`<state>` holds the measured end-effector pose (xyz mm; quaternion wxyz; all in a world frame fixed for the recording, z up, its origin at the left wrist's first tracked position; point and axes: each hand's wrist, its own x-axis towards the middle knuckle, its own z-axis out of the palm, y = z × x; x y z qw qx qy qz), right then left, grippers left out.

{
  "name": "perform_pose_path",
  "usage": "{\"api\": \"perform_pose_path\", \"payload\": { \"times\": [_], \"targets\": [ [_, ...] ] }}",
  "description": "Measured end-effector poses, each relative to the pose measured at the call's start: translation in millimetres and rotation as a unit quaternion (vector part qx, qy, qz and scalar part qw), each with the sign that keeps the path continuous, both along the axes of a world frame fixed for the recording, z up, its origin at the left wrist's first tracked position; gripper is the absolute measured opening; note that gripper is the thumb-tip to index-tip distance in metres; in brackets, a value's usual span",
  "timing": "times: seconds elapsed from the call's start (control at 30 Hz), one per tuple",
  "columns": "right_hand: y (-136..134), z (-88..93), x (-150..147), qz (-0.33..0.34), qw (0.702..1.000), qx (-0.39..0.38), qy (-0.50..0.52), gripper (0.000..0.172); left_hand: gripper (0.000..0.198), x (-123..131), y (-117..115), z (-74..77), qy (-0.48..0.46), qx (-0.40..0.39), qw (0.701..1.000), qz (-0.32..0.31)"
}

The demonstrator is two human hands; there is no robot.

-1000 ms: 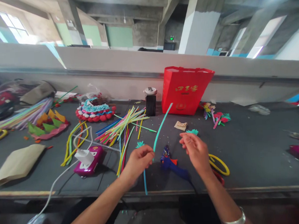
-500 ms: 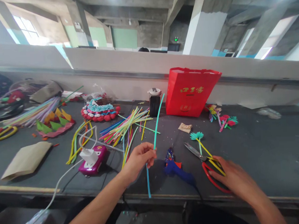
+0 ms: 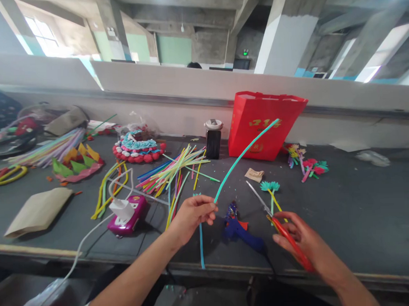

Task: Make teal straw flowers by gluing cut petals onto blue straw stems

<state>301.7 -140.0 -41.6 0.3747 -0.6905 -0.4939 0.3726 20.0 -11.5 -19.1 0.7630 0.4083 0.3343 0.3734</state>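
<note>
My left hand (image 3: 196,216) is closed in a pinch on the lower end of a teal pipe cleaner (image 3: 237,159), which arcs up and right in front of the red bag. Behind and below that hand is a blue stem (image 3: 202,249); a bit of teal shows above the hand, the part between hidden. My right hand (image 3: 303,239) grips scissors (image 3: 291,242) by their red handles, blades pointing up and left. Beside the blades is a teal pipe-cleaner flower (image 3: 270,186) with a green and a yellow stem. Between my hands rests a blue glue gun (image 3: 243,233).
A red paper bag (image 3: 267,136), a phone (image 3: 213,144) and loose pipe cleaners (image 3: 178,170) stand or lie farther back. At left are a purple power strip (image 3: 134,216) with a white plug, a brown paper packet (image 3: 39,211) and a beaded craft piece (image 3: 139,149). Finished-looking flowers (image 3: 309,163) lie right.
My right hand has taken up the scissors, turning them on edge. The teal pipe cleaner in my left hand has tipped from nearly upright over to the right.
</note>
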Motion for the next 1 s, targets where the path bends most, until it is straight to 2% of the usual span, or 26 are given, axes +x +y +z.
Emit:
{"api": "perform_pose_path", "payload": {
  "times": [0.13,0.27,0.33,0.47,0.73,1.0],
  "targets": [
    [-8,11.2,-36,0.005,0.988,0.004,0.154,0.070,0.028,-1,0,2.6,0.009,0.001,1.000,-0.010],
    [-10,11.2,-57,0.056,0.961,0.016,0.270,0.075,0.023,-2,-1,3.4,0.010,0.000,1.000,-0.030],
    [-11,12.3,-63,0.084,0.964,-0.005,0.251,0.069,0.021,-2,-1,3.8,0.004,-0.008,0.999,-0.037],
    [-12,17.6,-76,0.120,0.983,-0.046,0.135,0.055,0.018,-1,-1,4.5,-0.012,-0.018,0.999,-0.045],
    [-10,9.6,-93,0.126,0.991,0.006,0.031,0.053,0.015,3,-6,2.3,-0.004,-0.014,0.997,-0.080],
    [-12,13.3,-86,0.124,0.992,0.015,-0.001,0.055,0.010,0,-2,5.2,-0.012,-0.021,0.999,-0.038]
  ]
}}
